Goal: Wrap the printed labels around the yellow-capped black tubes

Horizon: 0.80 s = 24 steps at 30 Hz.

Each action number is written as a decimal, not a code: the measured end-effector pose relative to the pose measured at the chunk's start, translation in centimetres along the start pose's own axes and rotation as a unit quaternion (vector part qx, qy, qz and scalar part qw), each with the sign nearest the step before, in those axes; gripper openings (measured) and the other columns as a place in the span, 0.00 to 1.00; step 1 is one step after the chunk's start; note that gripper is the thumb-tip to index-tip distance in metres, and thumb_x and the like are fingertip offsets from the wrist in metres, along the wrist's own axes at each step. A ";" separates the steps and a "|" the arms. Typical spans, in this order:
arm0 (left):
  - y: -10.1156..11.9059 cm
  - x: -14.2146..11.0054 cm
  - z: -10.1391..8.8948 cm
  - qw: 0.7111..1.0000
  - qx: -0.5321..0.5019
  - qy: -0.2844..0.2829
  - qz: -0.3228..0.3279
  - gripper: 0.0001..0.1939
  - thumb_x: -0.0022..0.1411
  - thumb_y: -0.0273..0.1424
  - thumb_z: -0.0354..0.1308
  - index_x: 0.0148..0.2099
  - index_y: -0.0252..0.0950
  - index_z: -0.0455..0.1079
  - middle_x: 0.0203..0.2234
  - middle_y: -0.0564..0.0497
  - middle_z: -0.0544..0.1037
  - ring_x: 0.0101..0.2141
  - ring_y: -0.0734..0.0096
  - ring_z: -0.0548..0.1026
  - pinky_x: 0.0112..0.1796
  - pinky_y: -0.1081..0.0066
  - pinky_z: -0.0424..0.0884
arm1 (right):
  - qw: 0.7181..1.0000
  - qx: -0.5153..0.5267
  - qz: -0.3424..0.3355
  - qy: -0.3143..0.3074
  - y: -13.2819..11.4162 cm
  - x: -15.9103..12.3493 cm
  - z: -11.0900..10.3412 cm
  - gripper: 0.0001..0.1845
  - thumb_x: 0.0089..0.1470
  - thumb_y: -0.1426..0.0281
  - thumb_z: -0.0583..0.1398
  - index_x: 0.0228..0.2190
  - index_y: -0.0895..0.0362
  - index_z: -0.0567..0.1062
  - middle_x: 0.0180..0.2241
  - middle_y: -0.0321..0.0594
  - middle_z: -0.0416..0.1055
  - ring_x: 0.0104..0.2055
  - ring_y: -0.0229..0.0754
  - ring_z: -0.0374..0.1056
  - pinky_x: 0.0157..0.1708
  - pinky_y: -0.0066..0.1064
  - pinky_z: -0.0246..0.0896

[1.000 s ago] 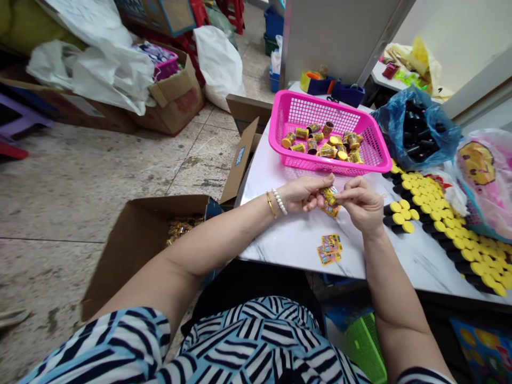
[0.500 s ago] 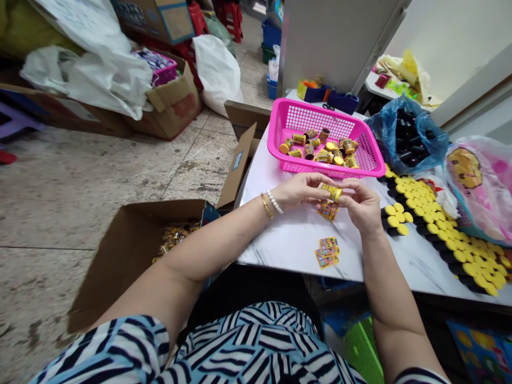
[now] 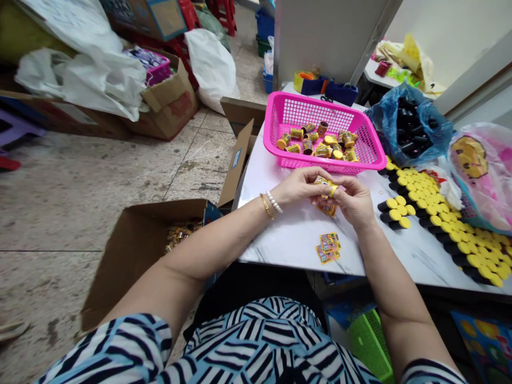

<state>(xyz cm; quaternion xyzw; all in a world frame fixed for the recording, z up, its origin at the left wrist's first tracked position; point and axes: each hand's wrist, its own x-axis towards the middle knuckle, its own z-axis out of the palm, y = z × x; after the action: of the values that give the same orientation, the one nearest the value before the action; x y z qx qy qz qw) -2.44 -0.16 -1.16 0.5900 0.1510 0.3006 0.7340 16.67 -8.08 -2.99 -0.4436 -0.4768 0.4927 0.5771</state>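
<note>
The left hand (image 3: 301, 188) is curled round a small yellow tube (image 3: 326, 186), thumb and fingers closed on its body; the right hand (image 3: 354, 200) pinches its yellow end, the fingers bent and closed, though the fingers cover much of the tube and its exact tilt is hard to tell; both hands hold it just above the tabletop (image 3: 288, 237), in front of the pink basket (image 3: 324, 164).

Under the hands lies a printed card (image 3: 328, 209), partly hidden; nearer the person, two or more cards (image 3: 328, 248) overlap near the table's edge. In the basket, wrapped tubes (image 3: 323, 151) lie scattered on their sides and ends, yellow and dark.

To the right, black tubes (image 3: 452, 226) with yellow caps lie packed side by side in a long slanting band, caps toward the person; a small cluster (image 3: 396, 210) of the same sits just left of the band; behind them stand a blue bag (image 3: 386, 120) full of black pieces and a pink printed bag (image 3: 494, 176).

On the floor at left, an open box (image 3: 114, 261) holds small shiny packs (image 3: 180, 233), partly covered by the left arm.
</note>
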 end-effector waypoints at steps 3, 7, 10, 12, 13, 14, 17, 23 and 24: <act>-0.1 0.1 -0.3 1.000 0.016 0.007 -0.026 0.25 0.58 0.44 0.74 0.47 0.31 0.73 0.21 0.55 0.77 0.18 0.77 0.73 0.21 0.77 0.68 | 0.999 -0.034 -0.028 0.004 -0.4 0.0 0.1 0.16 0.51 0.65 0.75 0.43 0.46 0.84 0.41 0.34 0.80 0.33 0.38 0.80 0.36 0.32 0.84; -0.3 0.1 -0.2 0.998 -0.019 -0.007 -0.062 0.26 0.60 0.49 0.71 0.42 0.31 0.72 0.23 0.52 0.78 0.16 0.80 0.70 0.17 0.79 0.63 | 0.991 -0.082 -0.103 -0.027 -1.2 -0.3 -0.2 0.17 0.48 0.67 0.76 0.42 0.46 0.86 0.45 0.35 0.72 0.32 0.34 0.77 0.33 0.30 0.83; 0.0 -0.1 0.1 0.995 -0.055 -0.044 -0.075 0.31 0.54 0.55 0.73 0.39 0.30 0.72 0.22 0.52 0.77 0.15 0.82 0.67 0.16 0.80 0.59 | 0.991 -0.067 -0.106 -0.050 -1.5 -0.5 -0.4 0.14 0.50 0.68 0.75 0.40 0.45 0.86 0.43 0.35 0.69 0.31 0.34 0.76 0.29 0.29 0.82; 0.2 -0.4 0.4 0.992 -0.077 -0.074 -0.075 0.34 0.50 0.57 0.74 0.37 0.29 0.73 0.23 0.50 0.78 0.15 0.83 0.67 0.15 0.80 0.58 | 0.992 -0.052 -0.087 -0.070 -1.8 -0.6 -0.5 0.15 0.51 0.67 0.75 0.42 0.44 0.86 0.43 0.35 0.69 0.32 0.35 0.76 0.28 0.29 0.82; 0.3 -0.4 0.4 0.990 -0.083 -0.086 -0.074 0.34 0.50 0.57 0.74 0.36 0.29 0.73 0.24 0.49 0.79 0.15 0.83 0.67 0.15 0.80 0.58 | 0.992 -0.050 -0.079 -0.080 -1.9 -0.7 -0.5 0.16 0.51 0.66 0.75 0.44 0.43 0.86 0.43 0.36 0.69 0.33 0.36 0.76 0.28 0.30 0.82; 0.3 -0.5 0.5 0.989 -0.086 -0.095 -0.076 0.33 0.51 0.57 0.74 0.35 0.28 0.74 0.24 0.47 0.80 0.15 0.84 0.67 0.15 0.81 0.58 | 0.992 -0.052 -0.075 -0.089 -2.0 -0.8 -0.5 0.17 0.51 0.66 0.75 0.44 0.44 0.86 0.42 0.36 0.70 0.33 0.36 0.76 0.28 0.30 0.82; 0.1 -0.6 0.5 0.987 -0.080 -0.106 -0.092 0.31 0.55 0.56 0.72 0.34 0.29 0.75 0.25 0.46 0.81 0.13 0.84 0.66 0.13 0.80 0.56 | 0.989 -0.066 -0.096 -0.095 -2.0 -0.8 -0.7 0.14 0.48 0.66 0.77 0.39 0.47 0.87 0.37 0.36 0.71 0.33 0.37 0.75 0.27 0.29 0.80; 0.0 -0.4 0.4 0.984 -0.082 -0.054 -0.146 0.29 0.63 0.54 0.66 0.38 0.28 0.77 0.20 0.50 0.78 0.11 0.81 0.66 0.11 0.79 0.55 | 0.987 -0.079 -0.135 -0.025 -1.3 -0.3 -1.0 0.09 0.46 0.67 0.78 0.29 0.49 0.84 0.30 0.34 0.68 0.30 0.36 0.69 0.23 0.27 0.73; 0.1 -0.4 0.5 0.983 -0.078 -0.042 -0.158 0.29 0.63 0.55 0.65 0.39 0.28 0.77 0.19 0.50 0.77 0.11 0.81 0.66 0.11 0.79 0.55 | 0.986 -0.087 -0.143 -0.014 -1.4 -0.3 -0.9 0.08 0.47 0.67 0.77 0.30 0.49 0.84 0.31 0.35 0.68 0.31 0.36 0.70 0.25 0.27 0.74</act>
<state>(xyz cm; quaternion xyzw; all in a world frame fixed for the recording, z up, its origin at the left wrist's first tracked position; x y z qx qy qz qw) -2.47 -0.75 -0.98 0.5120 0.1874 0.1665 0.8216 17.69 -8.61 -1.82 -0.4125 -0.5840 0.3684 0.5942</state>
